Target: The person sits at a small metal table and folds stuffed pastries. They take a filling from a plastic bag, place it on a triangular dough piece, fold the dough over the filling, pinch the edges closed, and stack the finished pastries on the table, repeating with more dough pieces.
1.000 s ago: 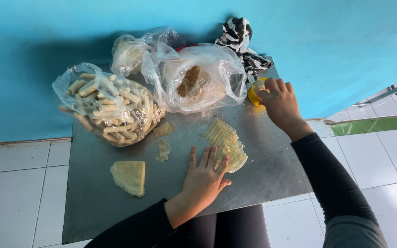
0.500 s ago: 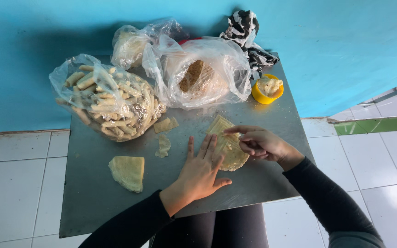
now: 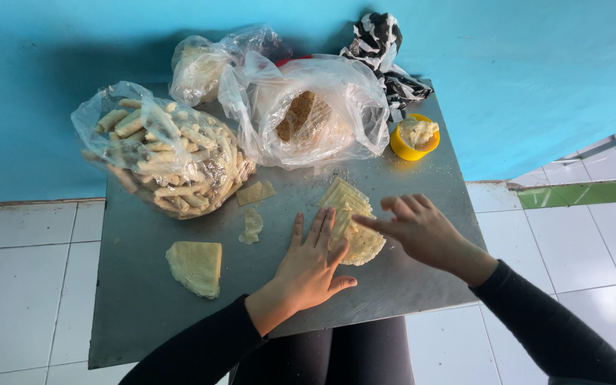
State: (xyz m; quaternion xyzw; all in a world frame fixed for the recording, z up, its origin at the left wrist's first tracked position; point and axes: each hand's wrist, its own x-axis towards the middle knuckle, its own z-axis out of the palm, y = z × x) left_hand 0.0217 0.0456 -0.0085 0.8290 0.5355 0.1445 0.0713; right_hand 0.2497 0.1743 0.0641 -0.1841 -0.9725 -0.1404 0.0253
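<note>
My left hand (image 3: 309, 265) lies flat on the grey metal table (image 3: 137, 306), fingers spread, pressing the left edge of a thin pale pastry sheet (image 3: 354, 221). My right hand (image 3: 422, 232) hovers over the right side of that sheet, its fingers pinched close together just above the sheet; what they hold is hidden. A small yellow cup (image 3: 413, 137) of pale filling stands at the table's far right.
A clear bag of several rolled pastries (image 3: 162, 157) sits at the far left. Two more plastic bags (image 3: 308, 114) hold round sheets at the back. A folded wedge of sheet (image 3: 195, 266) and torn scraps (image 3: 253, 207) lie on the table. Blue wall behind, white floor tiles around.
My right hand came back from the yellow cup to the pastry sheet and now hovers over its right side. My left hand stayed pressed on the sheet.
</note>
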